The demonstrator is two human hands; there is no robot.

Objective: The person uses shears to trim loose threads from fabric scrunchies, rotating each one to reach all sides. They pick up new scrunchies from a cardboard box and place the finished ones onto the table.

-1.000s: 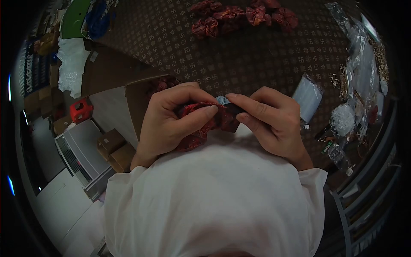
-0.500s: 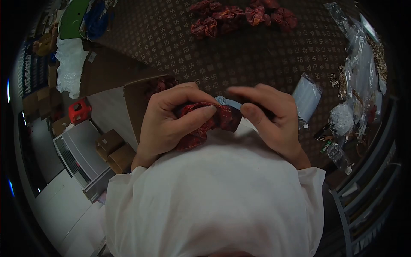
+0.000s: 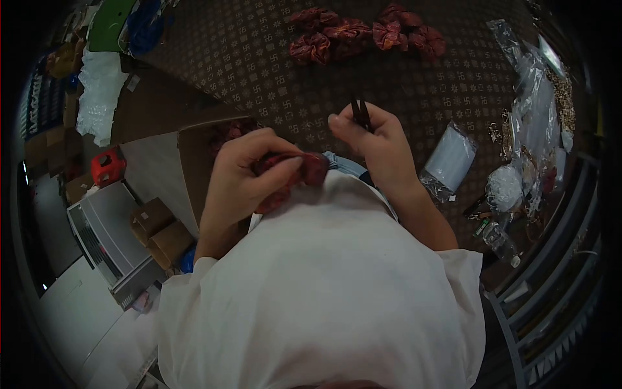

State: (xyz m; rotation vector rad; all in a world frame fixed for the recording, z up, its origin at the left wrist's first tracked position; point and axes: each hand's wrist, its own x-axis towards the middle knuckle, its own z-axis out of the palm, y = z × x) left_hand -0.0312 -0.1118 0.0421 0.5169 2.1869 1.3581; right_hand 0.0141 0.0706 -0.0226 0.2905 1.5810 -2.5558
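Observation:
My left hand (image 3: 249, 172) is closed around a bunched red patterned fabric scrunchie (image 3: 316, 168), pinching it between thumb and fingers in front of the white shirt. Apart from it, farther up and to the right, my right hand (image 3: 382, 146) is closed on dark thread snips (image 3: 360, 113). Their two narrow blades point upward, slightly spread; the rest is hidden in the palm. Several gathered red scrunchies (image 3: 337, 35) lie in a group at the far side of the brown patterned surface (image 3: 272, 65).
An open cardboard box (image 3: 188, 159) with red fabric (image 3: 230, 131) inside stands left of my hands. To the right lie a clear-wrapped pack (image 3: 450, 155), crumpled plastic bags (image 3: 534, 97) and small metal chains (image 3: 505, 133). A grey slatted rack (image 3: 551, 292) stands at lower right.
My right hand has drawn up and away from the scrunchie, and the snips' blades now show in it. My left hand has shifted slightly left, still gripping the scrunchie.

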